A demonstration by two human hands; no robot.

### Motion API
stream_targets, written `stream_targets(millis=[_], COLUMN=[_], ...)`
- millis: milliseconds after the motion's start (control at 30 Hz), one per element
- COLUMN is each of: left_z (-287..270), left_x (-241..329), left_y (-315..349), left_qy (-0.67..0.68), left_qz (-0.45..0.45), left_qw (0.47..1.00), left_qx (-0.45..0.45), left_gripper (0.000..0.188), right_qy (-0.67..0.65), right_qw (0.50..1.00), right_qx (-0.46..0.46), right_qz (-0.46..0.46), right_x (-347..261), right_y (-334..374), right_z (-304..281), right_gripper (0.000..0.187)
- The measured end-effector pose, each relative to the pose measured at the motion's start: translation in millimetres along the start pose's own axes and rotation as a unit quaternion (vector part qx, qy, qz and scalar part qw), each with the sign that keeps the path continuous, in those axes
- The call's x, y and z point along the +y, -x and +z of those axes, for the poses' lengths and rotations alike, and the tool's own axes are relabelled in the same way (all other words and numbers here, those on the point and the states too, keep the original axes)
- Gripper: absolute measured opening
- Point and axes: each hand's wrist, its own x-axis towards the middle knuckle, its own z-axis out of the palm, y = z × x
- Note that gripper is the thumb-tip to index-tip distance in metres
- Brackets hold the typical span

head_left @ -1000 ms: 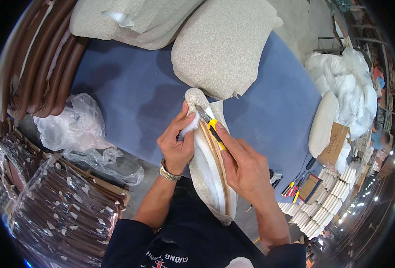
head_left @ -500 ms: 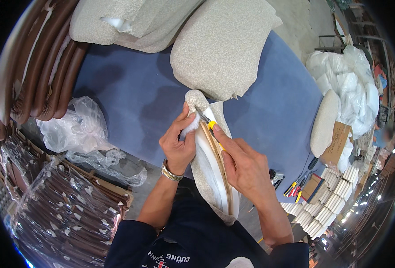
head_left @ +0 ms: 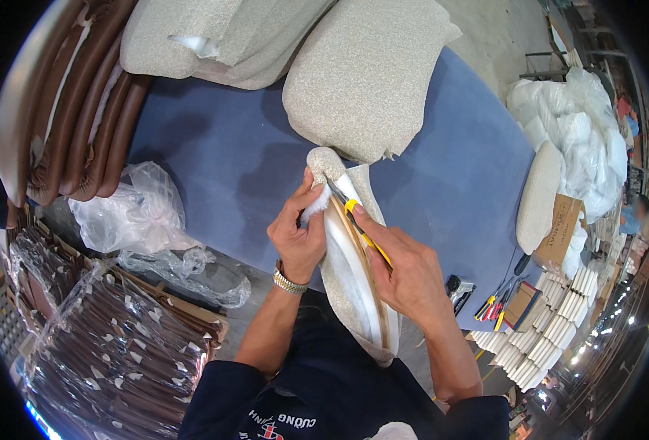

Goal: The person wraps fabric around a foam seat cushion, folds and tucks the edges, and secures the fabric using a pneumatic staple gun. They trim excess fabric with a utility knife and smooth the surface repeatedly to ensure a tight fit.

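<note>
Your left-hand grip [head_left: 295, 238] is closed at the upper end of a narrow upholstered panel [head_left: 354, 290], thumb and fingers pinching a tuft of white padding [head_left: 313, 207] and the beige fabric [head_left: 325, 158] around it. Your right-hand grip [head_left: 407, 275] is wrapped around a yellow-and-black utility knife [head_left: 352, 209], its metal end angled up and left into the opening just beside your left fingers. How deep the tip sits is hidden.

The panel stands on edge in front of you, between your forearms, its lower end against your dark shirt [head_left: 302, 367] and its upper end over the near side of the blue worktop [head_left: 464, 139]. Along its open side you can see a wooden edge [head_left: 365, 268] and a long band of white padding, with the cover folded back on both sides. You wear a metal wristwatch [head_left: 288, 280] on your left wrist.

Just beyond the panel, a broad beige cushion [head_left: 361, 81] lies on the worktop, with more beige upholstered pieces [head_left: 236, 44] to its left. Brown upholstered pieces [head_left: 82, 110] are stacked at the far left, above crumpled clear plastic [head_left: 130, 213]. On your right, a slim beige cushion [head_left: 539, 198] sits near a cardboard box [head_left: 561, 227], with hand tools [head_left: 499, 304] at the worktop's corner.
</note>
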Motion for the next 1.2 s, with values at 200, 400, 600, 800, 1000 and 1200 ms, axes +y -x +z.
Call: stream_targets(millis=[200,400,600,800,1000,1200], left_z=[3.4,4.1,1.1,0.3,-9.2,-5.7], left_x=[-0.5,13.9,16.5,21.8,25.0,26.4], left_y=[-0.3,-1.7,-2.7,-10.3,-24.5,-29.8], left_qy=[0.013,0.047,0.077,-0.106,-0.157,-0.155], left_qz=[0.009,-0.032,-0.088,0.070,0.062,0.039], left_qw=[1.000,0.998,0.993,0.992,0.985,0.987], left_qx=[-0.004,-0.002,0.000,-0.013,-0.028,-0.023], left_gripper=[0.032,0.033,0.034,0.029,0.018,0.013], right_qy=[0.026,0.002,-0.045,-0.079,-0.077,-0.001], right_qw=[0.999,0.994,0.983,0.980,0.979,0.980], right_qx=[0.035,0.106,0.176,0.180,0.169,0.176], right_qz=[-0.003,-0.014,-0.040,-0.041,-0.090,-0.094], right_x=[3.5,12.7,25.6,14.4,20.6,26.7], right_y=[5.4,16.6,15.6,-10.7,-62.7,-79.7], right_z=[9.2,22.6,36.3,20.0,30.9,38.7], right_gripper=[0.059,0.058,0.060,0.071,0.082,0.085])
